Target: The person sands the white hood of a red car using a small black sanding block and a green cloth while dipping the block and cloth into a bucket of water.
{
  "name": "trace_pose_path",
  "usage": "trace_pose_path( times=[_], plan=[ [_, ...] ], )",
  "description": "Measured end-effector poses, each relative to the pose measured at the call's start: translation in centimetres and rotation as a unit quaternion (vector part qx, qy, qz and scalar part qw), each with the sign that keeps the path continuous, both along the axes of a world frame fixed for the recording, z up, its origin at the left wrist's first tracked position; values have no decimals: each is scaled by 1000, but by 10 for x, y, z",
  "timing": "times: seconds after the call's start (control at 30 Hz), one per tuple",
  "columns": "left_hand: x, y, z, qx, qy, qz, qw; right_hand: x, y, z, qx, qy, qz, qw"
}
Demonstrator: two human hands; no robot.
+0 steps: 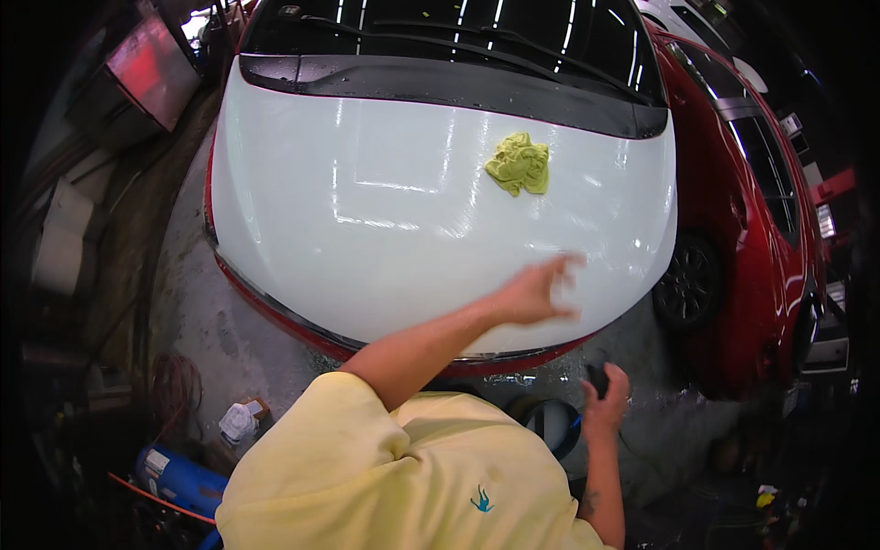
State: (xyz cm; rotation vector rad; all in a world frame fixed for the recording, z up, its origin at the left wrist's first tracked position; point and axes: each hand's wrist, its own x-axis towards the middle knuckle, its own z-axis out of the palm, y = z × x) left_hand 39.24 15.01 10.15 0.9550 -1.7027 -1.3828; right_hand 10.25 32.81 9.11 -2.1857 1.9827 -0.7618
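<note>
A white car hood (302, 266) with bright light reflections lies before me. My left hand (536, 291) reaches across over its right front part, fingers apart and half curled, slightly blurred, with nothing seen in them. Whether it touches the paint I cannot tell. Farther back on the hood sits a crumpled yellow-green cloth (519, 165), apart from both hands. In front of the car, at my right side, my right hand (609, 409) is closed round a small black object (598, 379). The fingers partly cover it, so its kind does not show.
A dark bucket (555, 427) stands on the floor between my body and right forearm. The red car (747, 238) is parked close on the right. At lower left are a blue tank (180, 477), a coiled hose (176, 390) and a crumpled white item (239, 422).
</note>
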Motion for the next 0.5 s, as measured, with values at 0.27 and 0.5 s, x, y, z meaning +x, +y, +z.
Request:
trace_pose_path(
  times=[0.27, 0.5],
  plan=[
    [74, -161, 32, -267, -426, 289, 815, -249, 282, -151, 235, -34, -304, 923],
    [-16, -151, -26, -310, -406, 133, 850, -250, 412, -168, 413, -117, -415, 803]
  ],
)
